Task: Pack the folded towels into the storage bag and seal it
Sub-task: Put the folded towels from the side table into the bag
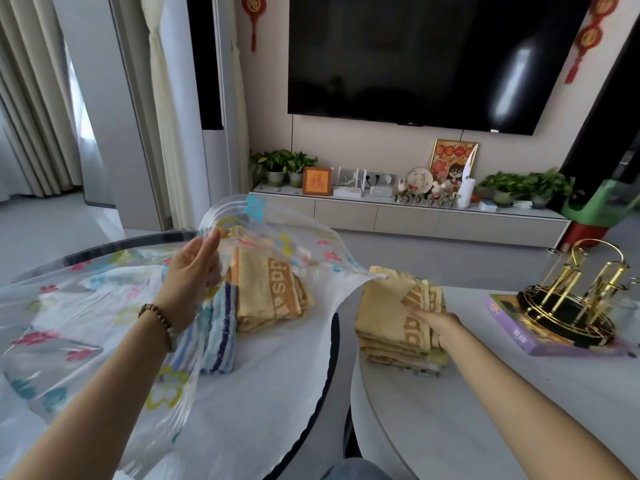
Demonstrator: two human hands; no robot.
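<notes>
Left hand [192, 271] pinching storage bag [294, 242] mouth open at 10 o'clock, right hand [438, 323] on towel stack [382, 306] at 3 o'clock, grip unclear

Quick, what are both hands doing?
Left hand: holding up the clear flower-printed plastic storage bag.
Right hand: on the folded yellow towel stack; grip cannot be told.

1. Clear plastic storage bag [86, 306], flower-printed, spread across left table [277, 393]; mouth facing right, upper lip lifted open.
2. Inside, near the mouth: folded yellow-orange towel [266, 289] with brown lettered band, flat; folded blue-and-white striped towel [221, 327] touching its left side.
3. Outside, just beside the mouth, on right table [450, 427]: stack of folded yellow towels [391, 306].
</notes>
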